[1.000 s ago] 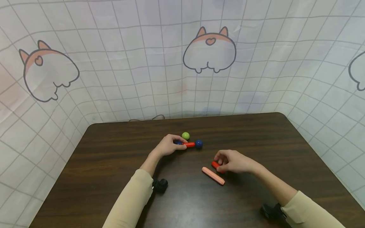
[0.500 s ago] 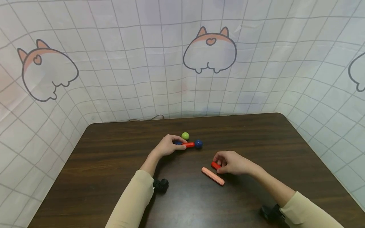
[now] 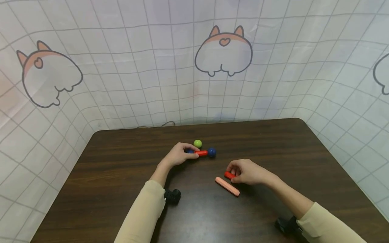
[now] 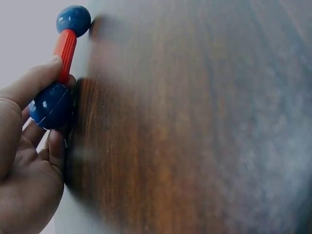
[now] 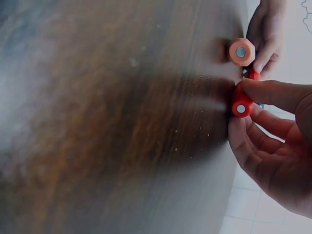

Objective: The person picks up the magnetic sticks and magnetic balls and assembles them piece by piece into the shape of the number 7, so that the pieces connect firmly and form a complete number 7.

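Note:
Two blue balls, the far one and the near one, sit at either end of a red rod and form a dumbbell shape. My left hand pinches the rod by its near end, thumb on one side, with the near ball within the curl of the fingers. My right hand pinches a second red rod between thumb and fingers, low at the tabletop. A silvery disc shows in that rod's end. Beside it lies a longer peach-coloured rod, also with a disc in its end.
A green ball rests just behind the dumbbell shape. Everything lies on a dark wooden table. A white gridded curtain hangs behind the table's back edge, where a thin cable shows.
The right hand has shifted very slightly left, its red rod now a little more covered by the fingers. The left hand keeps its hold; the view has tilted slightly.

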Demonstrator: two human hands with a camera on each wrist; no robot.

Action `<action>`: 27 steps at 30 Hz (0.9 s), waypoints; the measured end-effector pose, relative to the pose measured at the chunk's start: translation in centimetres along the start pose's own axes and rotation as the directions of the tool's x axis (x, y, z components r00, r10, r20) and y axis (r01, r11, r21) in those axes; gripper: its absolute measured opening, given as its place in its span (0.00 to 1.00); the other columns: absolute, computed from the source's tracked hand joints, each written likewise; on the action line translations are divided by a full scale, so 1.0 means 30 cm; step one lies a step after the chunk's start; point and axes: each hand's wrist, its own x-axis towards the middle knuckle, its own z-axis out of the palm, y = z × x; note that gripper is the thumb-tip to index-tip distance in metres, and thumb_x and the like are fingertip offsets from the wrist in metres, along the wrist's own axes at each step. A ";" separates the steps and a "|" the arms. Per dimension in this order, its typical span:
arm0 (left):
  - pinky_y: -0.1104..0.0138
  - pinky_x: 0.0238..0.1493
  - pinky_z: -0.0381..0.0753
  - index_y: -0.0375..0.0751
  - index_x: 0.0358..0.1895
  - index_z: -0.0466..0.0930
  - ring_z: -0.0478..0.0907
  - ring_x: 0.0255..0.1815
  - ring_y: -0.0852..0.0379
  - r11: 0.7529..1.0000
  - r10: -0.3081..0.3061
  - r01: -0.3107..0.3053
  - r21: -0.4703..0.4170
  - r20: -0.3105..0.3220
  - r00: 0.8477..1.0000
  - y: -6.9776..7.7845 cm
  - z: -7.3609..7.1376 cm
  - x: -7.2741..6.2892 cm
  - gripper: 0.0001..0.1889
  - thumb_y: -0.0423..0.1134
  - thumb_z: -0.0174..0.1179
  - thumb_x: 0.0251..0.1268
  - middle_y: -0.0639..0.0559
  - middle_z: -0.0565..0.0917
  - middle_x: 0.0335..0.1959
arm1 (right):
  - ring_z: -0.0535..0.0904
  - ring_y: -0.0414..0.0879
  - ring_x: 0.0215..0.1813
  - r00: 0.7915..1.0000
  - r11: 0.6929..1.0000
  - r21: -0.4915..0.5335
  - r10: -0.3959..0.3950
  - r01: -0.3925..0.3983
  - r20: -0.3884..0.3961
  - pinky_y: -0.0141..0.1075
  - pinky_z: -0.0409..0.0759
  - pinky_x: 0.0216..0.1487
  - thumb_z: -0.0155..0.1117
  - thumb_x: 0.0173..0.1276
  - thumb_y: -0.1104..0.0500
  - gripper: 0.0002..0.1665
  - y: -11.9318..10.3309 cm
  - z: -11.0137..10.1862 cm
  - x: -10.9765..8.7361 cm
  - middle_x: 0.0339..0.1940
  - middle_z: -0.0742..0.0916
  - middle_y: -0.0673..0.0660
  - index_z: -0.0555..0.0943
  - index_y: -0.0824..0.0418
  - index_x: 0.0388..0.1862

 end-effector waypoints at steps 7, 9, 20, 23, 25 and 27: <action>0.57 0.48 0.71 0.55 0.47 0.91 0.73 0.47 0.49 1.000 -0.005 0.005 0.000 -0.009 1.000 -0.001 0.004 0.004 0.10 0.46 0.74 0.64 0.50 0.82 0.54 | 0.77 0.42 0.36 1.000 1.000 -0.015 -0.005 0.005 -0.007 0.37 0.77 0.40 0.74 0.63 0.65 0.13 -0.002 0.001 0.010 0.33 0.82 0.49 0.84 0.62 0.46; 0.58 0.47 0.71 0.55 0.47 0.91 0.73 0.46 0.49 1.000 -0.008 0.008 0.007 -0.013 1.000 0.001 0.004 0.004 0.10 0.46 0.74 0.64 0.50 0.83 0.55 | 0.77 0.42 0.37 1.000 1.000 -0.012 -0.003 0.003 -0.003 0.37 0.77 0.40 0.74 0.64 0.65 0.13 -0.003 0.001 0.011 0.33 0.83 0.49 0.84 0.62 0.47; 0.59 0.43 0.74 0.49 0.53 0.89 0.74 0.43 0.51 0.998 0.016 -0.015 0.067 -0.019 1.000 0.021 -0.001 -0.015 0.17 0.46 0.75 0.62 0.51 0.82 0.51 | 0.77 0.42 0.37 1.000 1.000 -0.016 0.006 -0.006 0.007 0.37 0.77 0.40 0.74 0.64 0.65 0.12 -0.010 -0.001 0.014 0.33 0.83 0.49 0.84 0.63 0.46; 0.58 0.45 0.77 0.48 0.56 0.87 0.76 0.46 0.51 0.999 0.018 -0.017 0.052 -0.017 1.000 0.015 -0.008 -0.022 0.19 0.45 0.76 0.61 0.51 0.82 0.51 | 0.77 0.42 0.37 1.000 1.000 -0.015 0.015 -0.014 0.003 0.37 0.78 0.40 0.75 0.63 0.65 0.13 -0.007 -0.003 0.014 0.33 0.83 0.48 0.84 0.63 0.46; 0.58 0.46 0.79 0.46 0.57 0.87 0.77 0.49 0.51 0.999 0.024 -0.023 0.031 -0.018 1.000 0.012 -0.015 -0.027 0.21 0.43 0.76 0.61 0.51 0.83 0.51 | 0.77 0.42 0.36 1.000 1.000 -0.014 0.014 -0.014 0.001 0.37 0.78 0.40 0.75 0.63 0.65 0.13 -0.005 -0.004 0.014 0.33 0.83 0.49 0.84 0.63 0.46; 0.57 0.46 0.79 0.45 0.58 0.86 0.77 0.50 0.50 1.000 0.027 -0.027 0.012 -0.018 0.999 0.013 -0.024 -0.034 0.22 0.42 0.76 0.61 0.51 0.83 0.50 | 0.77 0.42 0.36 1.000 1.000 -0.016 0.011 -0.011 0.002 0.37 0.78 0.40 0.74 0.64 0.65 0.13 -0.005 -0.004 0.013 0.33 0.83 0.48 0.84 0.63 0.46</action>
